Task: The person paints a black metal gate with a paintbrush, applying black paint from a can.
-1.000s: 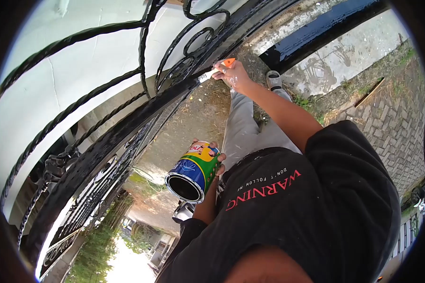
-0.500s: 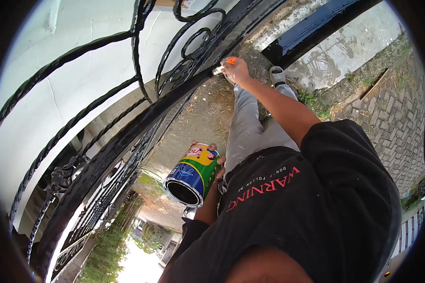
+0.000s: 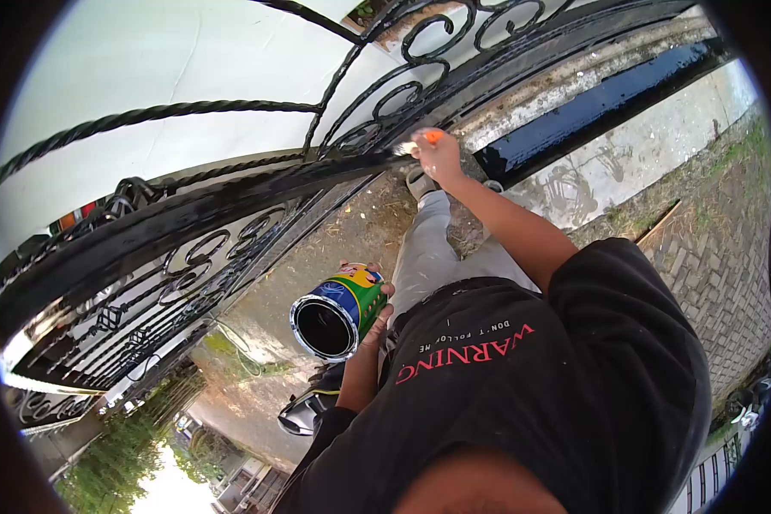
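Observation:
My right hand [image 3: 438, 161] grips a paintbrush [image 3: 434, 137] with an orange handle. Its pale bristles lie against the right end of a thick black metal rail [image 3: 206, 199] that looks wet and glossy. Lower down, my left hand [image 3: 379, 319] is wrapped round a paint can [image 3: 344, 301] with a blue, green and yellow label. The can tilts toward me, and its open mouth shows a dark inside with a whitish rim. Above the rail rise black twisted bars and scrolls [image 3: 420, 64] of the gate.
A black-coated channel [image 3: 600, 111] runs along a pale concrete ledge [image 3: 660, 120] at upper right. Grass and paving blocks [image 3: 702, 283] lie beyond it. My legs [image 3: 428, 240] stand on stained concrete. Behind the can is part of a motorcycle [image 3: 304, 411]. More black gate scrollwork [image 3: 206, 257] spreads below the rail.
The view has turned, so the rail now runs flatter across it. The can's mouth faces me more. The brush stays at the rail, slightly lower in view.

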`<state>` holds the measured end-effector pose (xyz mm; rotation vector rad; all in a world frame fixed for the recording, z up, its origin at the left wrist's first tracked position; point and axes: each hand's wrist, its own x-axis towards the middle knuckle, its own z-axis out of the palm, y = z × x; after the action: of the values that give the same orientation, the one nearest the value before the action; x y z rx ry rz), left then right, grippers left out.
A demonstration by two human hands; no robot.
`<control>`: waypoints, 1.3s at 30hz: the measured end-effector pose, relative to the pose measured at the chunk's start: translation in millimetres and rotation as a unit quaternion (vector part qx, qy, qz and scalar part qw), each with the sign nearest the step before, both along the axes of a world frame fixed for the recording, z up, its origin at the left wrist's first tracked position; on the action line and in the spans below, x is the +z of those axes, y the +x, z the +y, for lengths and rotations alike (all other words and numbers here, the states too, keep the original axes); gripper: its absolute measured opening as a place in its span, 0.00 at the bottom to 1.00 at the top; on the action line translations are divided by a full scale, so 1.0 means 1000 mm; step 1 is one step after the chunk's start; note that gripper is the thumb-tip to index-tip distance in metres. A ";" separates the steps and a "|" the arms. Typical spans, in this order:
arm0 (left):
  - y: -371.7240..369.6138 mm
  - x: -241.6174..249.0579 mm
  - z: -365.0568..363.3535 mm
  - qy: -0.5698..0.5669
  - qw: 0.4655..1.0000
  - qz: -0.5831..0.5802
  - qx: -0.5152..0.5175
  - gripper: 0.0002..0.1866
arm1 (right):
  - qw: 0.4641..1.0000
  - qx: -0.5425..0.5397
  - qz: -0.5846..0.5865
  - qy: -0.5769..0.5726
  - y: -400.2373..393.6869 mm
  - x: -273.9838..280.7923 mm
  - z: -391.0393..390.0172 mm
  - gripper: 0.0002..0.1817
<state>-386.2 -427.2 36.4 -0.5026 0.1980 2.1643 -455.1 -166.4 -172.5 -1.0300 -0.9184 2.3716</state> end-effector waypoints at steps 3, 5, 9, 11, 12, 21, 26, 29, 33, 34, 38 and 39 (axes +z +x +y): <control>-0.004 -0.004 -0.004 0.038 0.999 0.015 0.004 0.27 | 0.971 -0.001 -0.170 0.166 0.062 -0.117 0.026 0.10; 0.000 -0.003 -0.001 0.115 0.993 0.004 0.031 0.32 | 0.921 0.036 -0.280 0.268 0.129 -0.176 0.065 0.11; -0.003 0.007 -0.003 0.077 0.996 0.033 0.032 0.31 | 0.733 0.143 -0.567 0.348 0.287 -0.182 0.163 0.20; -0.006 0.011 -0.002 0.089 0.995 0.030 0.034 0.31 | 0.675 0.138 -0.616 0.381 0.356 -0.168 0.201 0.20; -0.009 0.018 0.002 0.109 0.993 0.030 0.027 0.31 | 0.667 0.123 -0.647 0.348 0.378 -0.146 0.214 0.21; -0.034 0.039 0.010 0.185 0.981 0.048 -0.018 0.31 | 0.639 0.109 -0.629 0.429 0.417 -0.013 0.210 0.19; -0.050 0.051 0.005 0.211 0.974 0.053 -0.068 0.31 | 0.686 0.049 -0.579 0.439 0.381 0.011 0.136 0.15; -0.059 0.053 -0.006 0.189 0.975 0.079 -0.082 0.30 | 0.687 0.071 -0.555 0.463 0.366 0.009 0.098 0.15; -0.064 0.029 -0.045 0.040 0.996 -0.039 -0.070 0.35 | 0.716 0.166 -0.527 0.426 0.340 0.017 0.068 0.15; -0.067 0.034 -0.051 0.046 0.997 -0.050 -0.045 0.36 | 0.715 0.178 -0.521 0.432 0.335 0.013 0.070 0.16; -0.080 0.025 -0.084 0.090 0.995 -0.021 -0.030 0.41 | 0.735 0.180 -0.472 0.453 0.338 -0.053 0.112 0.17; -0.085 0.023 -0.093 0.110 0.993 -0.021 -0.025 0.42 | 0.743 0.190 -0.452 0.456 0.326 -0.043 0.112 0.17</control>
<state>-471.2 -519.8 59.8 -0.4125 -0.0514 2.0931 -128.7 -54.5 -215.4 -1.5775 -2.4714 1.0998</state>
